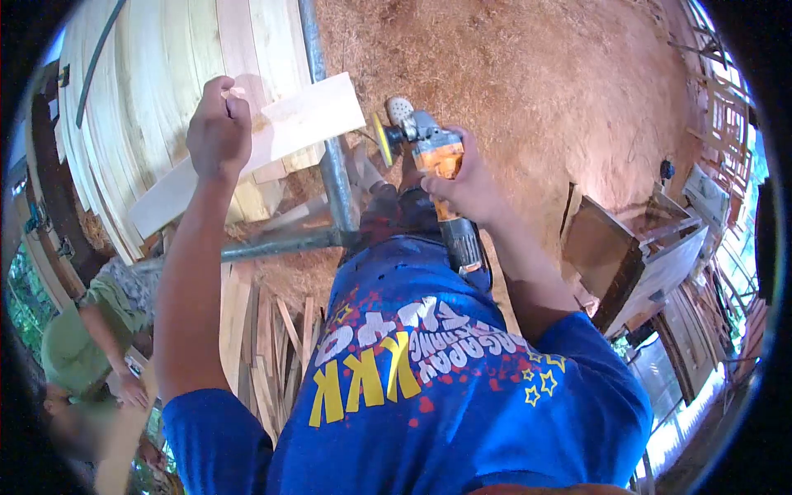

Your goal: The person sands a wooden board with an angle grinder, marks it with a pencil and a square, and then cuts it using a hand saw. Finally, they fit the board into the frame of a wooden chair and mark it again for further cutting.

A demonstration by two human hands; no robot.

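Observation:
My left hand point(219, 136) is closed at the upper edge of a short, pale wooden board point(309, 117), which slants over the stacked planks. Its fingertips are partly hidden. My right hand point(470, 177) is wrapped round the orange and grey body of an angle grinder point(437, 157). The grinder's yellow-edged disc point(382, 139) faces the right end of the board, with a small gap between them. Its dark rear end points back toward my blue shirt.
Long pale planks point(177, 74) lie at the upper left beside a metal pipe frame point(337, 177). A wooden box point(635, 256) stands at right on the brown ground point(528, 82). Wood strips point(268, 346) lie below the frame. At lower left, another person point(87, 330) handles a plank point(128, 437).

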